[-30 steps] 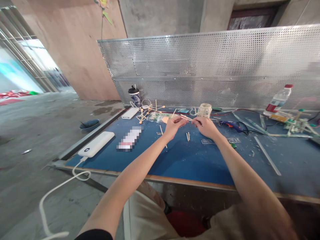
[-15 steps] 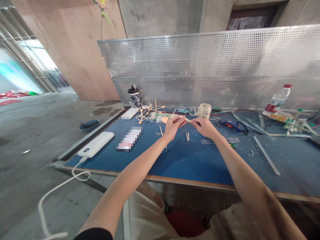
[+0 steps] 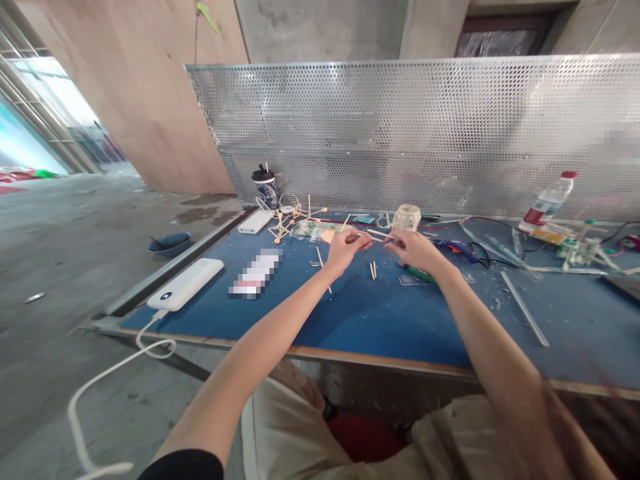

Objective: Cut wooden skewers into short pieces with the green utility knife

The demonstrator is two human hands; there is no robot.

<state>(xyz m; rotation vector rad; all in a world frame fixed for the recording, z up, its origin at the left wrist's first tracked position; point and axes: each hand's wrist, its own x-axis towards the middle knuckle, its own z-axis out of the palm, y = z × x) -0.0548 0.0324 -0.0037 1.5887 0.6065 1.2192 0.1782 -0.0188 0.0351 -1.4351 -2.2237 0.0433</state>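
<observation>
A blue tabletop [image 3: 380, 327] spreads in front of the seated person, with a white power bank [image 3: 186, 285] and its cable at the near left corner. Farther in lie a pixelated flat object [image 3: 256, 273], a longer stick [image 3: 324, 270] by the left wrist, two short sticks [image 3: 373, 270] side by side, and a green-handled tool [image 3: 419, 274] by the right wrist.

Above these, the left hand [image 3: 349, 250] has its fingertips pinched narrow on thin wood. The right hand [image 3: 407, 249] holds a thin pale stick [image 3: 377, 233] between thumb and fingers, its free end pointing at the left hand; whether the held pieces touch cannot be told.

Beyond stand a stick structure [image 3: 295, 217] with orange joints, a clear jar [image 3: 407, 219], a cup [image 3: 265, 187] and a tilted-looking bottle [image 3: 547, 201], before a perforated metal panel [image 3: 375, 133].
</observation>
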